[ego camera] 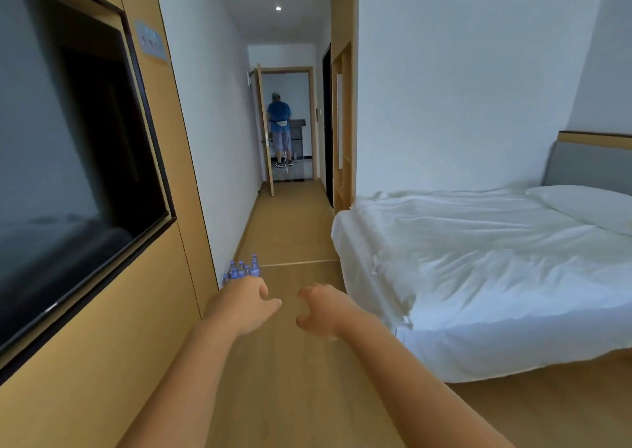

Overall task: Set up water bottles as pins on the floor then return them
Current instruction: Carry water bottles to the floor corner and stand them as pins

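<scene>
With the left hand (244, 305) and right hand (321, 310) both loosely curled and holding nothing, the water bottles (241, 271) huddle upright against the wall at lower centre-left, so a hasty reach could topple the packed cluster.

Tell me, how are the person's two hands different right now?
The left hand reaches out just in front of the cluster of water bottles by the wall, hiding part of it; the right hand hangs over bare wooden floor nearer the bed. The left hand's thumb points right, the right hand's fingers curl left. Both are stretched forward, loosely curled and holding nothing.
</scene>
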The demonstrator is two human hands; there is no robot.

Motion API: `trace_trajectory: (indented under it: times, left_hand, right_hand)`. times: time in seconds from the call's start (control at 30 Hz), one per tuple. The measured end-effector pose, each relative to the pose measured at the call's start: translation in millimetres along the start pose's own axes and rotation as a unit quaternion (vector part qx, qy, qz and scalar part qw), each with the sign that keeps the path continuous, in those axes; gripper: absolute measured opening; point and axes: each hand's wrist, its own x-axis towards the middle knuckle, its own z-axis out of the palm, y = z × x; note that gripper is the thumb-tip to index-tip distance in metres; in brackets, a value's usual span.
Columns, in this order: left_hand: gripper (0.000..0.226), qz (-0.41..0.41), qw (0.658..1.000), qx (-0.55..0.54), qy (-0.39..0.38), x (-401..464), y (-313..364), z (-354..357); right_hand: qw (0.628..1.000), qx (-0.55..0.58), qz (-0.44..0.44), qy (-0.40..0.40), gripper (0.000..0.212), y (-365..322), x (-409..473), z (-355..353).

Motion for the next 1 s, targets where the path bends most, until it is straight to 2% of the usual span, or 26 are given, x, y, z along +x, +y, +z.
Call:
trace_trajectory:
  times: [0.2,0.57,1.0]
  left_hand:
    - [0.029,-0.034,0.999,0.007,-0.037,117.2,-24.7,29.6]
    - [0.029,-0.099,0.993,-0.033,-0.051,317.2,-64.2,58.8]
    - [0.029,-0.103,0.991,-0.053,-0.066,572.3,-141.6,81.2]
  right_hand:
    - [0.999,0.017,-0.009,-0.033,0.046,35.7,119.1,13.1]
    - [0.995,0.027,-0.028,-0.090,0.046,91.0,326.7,32.4]
    - [0.993,0.045,-0.021,-0.111,0.052,124.1,580.4,69.7]
